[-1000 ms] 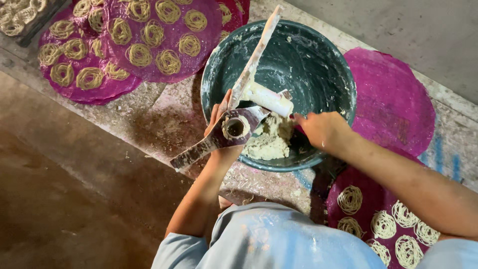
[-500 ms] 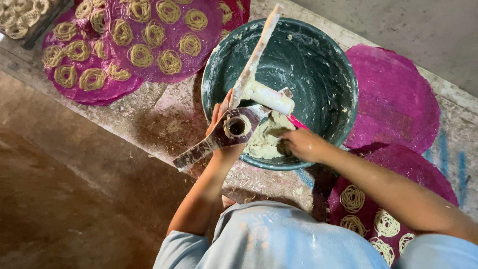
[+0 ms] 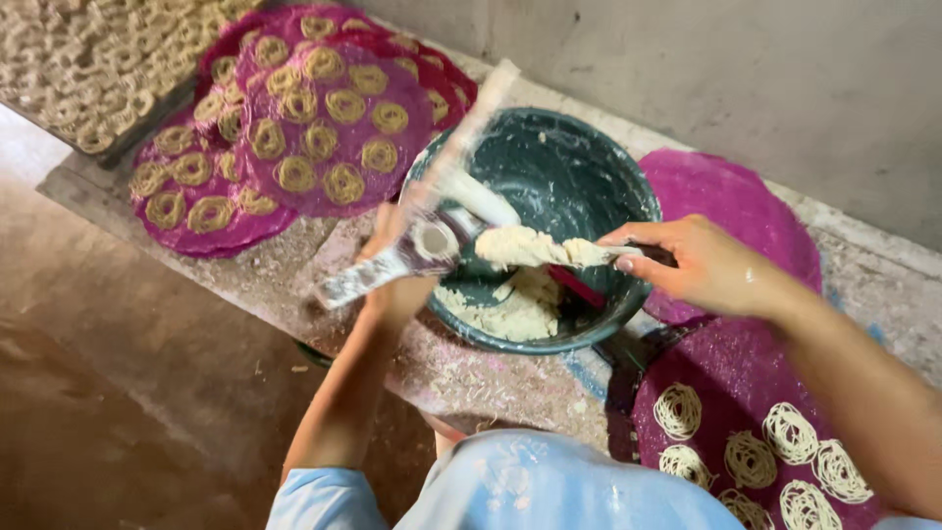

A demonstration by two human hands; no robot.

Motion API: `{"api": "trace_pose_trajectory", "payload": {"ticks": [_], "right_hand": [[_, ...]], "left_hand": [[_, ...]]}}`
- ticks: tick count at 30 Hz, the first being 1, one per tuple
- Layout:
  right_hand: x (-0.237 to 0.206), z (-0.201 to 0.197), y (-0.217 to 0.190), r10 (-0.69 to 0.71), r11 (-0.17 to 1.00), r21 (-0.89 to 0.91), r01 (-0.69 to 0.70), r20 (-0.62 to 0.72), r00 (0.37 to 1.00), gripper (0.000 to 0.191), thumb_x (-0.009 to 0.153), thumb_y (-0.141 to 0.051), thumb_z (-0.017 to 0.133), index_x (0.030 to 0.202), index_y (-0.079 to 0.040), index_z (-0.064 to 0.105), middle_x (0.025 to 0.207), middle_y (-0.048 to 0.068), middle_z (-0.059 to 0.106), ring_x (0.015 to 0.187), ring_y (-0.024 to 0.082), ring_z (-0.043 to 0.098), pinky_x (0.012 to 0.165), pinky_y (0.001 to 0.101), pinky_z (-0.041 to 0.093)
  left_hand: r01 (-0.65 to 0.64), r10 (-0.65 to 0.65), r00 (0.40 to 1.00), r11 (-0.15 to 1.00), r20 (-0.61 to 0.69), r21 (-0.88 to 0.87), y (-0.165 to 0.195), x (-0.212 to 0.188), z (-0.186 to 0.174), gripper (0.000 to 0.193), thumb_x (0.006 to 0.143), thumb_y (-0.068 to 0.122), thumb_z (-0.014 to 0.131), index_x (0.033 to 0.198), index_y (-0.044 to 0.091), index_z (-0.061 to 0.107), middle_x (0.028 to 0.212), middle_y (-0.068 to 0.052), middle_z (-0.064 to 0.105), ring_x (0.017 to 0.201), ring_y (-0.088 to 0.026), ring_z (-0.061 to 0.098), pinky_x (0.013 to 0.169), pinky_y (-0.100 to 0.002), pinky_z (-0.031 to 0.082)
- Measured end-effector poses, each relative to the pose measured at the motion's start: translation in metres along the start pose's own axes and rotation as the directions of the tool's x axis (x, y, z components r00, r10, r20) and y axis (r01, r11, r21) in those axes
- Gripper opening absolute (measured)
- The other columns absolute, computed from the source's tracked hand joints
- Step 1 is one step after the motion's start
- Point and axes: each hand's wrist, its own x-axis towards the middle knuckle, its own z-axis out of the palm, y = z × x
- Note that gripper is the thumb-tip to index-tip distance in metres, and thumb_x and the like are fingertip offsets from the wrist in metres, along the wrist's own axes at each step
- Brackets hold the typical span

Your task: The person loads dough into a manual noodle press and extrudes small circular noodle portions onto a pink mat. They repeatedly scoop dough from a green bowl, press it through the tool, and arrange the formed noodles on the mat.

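My left hand [image 3: 394, 278] grips a metal dough press [image 3: 424, 243] with flour-crusted handles, held at the near-left rim of a dark green basin [image 3: 589, 162]. The press's round opening faces up. My right hand [image 3: 702, 263] holds a spoon [image 3: 628, 253] by its dark handle, carrying a lump of pale dough [image 3: 535, 247] toward the press. More dough [image 3: 505, 312] lies at the bottom of the basin.
Round magenta mats [image 3: 324, 128] with several dough spirals lie at the far left, another magenta mat with spirals [image 3: 756, 432] at the near right, and a bare one [image 3: 726, 196] behind the basin. A tray of spirals [image 3: 88, 69] sits top left. Floor lies below the ledge.
My right hand dipped into the basin and has come up with a spoonful of dough, now level with the press. The view has shifted closer and to the right.
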Motion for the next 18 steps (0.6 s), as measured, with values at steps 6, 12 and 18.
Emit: {"api": "trace_pose_trajectory", "payload": {"ticks": [6,12,18], "right_hand": [[0.006,0.013,-0.057,-0.159,0.679,-0.720,0.143,0.045,0.986,0.019,0.090,-0.020,0.062,0.109,-0.021,0.066,0.095,0.005,0.068,0.084,0.029,0.070,0.060,0.0449,0.056],[-0.017,0.027,-0.045,-0.467,0.586,-0.744,0.322,0.015,0.884,0.027,0.077,-0.007,0.063,0.104,-0.013,0.064,0.085,0.005,0.063,0.073,0.025,0.069,0.061,0.0404,0.056],[-0.025,0.036,-0.030,-0.175,0.919,-0.393,0.018,-0.367,0.914,0.069,0.092,0.003,0.052,0.155,-0.025,0.048,0.098,0.010,0.057,0.076,0.030,0.063,0.065,0.0420,0.056]], "left_hand": [[-0.454,0.454,0.889,0.891,0.059,-0.018,0.047,-0.016,0.045,0.055,0.077,0.026,0.085,0.129,0.019,0.067,0.130,-0.011,0.067,0.097,-0.027,0.069,0.080,-0.035,0.056],[-0.101,0.168,0.969,0.939,0.181,-0.330,0.052,-0.020,0.044,0.052,0.080,0.030,0.081,0.128,0.015,0.068,0.115,-0.008,0.073,0.097,-0.023,0.073,0.079,-0.037,0.058],[-0.088,0.091,0.996,0.992,0.021,-0.090,0.052,0.001,0.049,0.053,0.084,0.028,0.081,0.131,0.008,0.067,0.115,-0.015,0.070,0.102,-0.033,0.068,0.081,-0.044,0.054]]}}
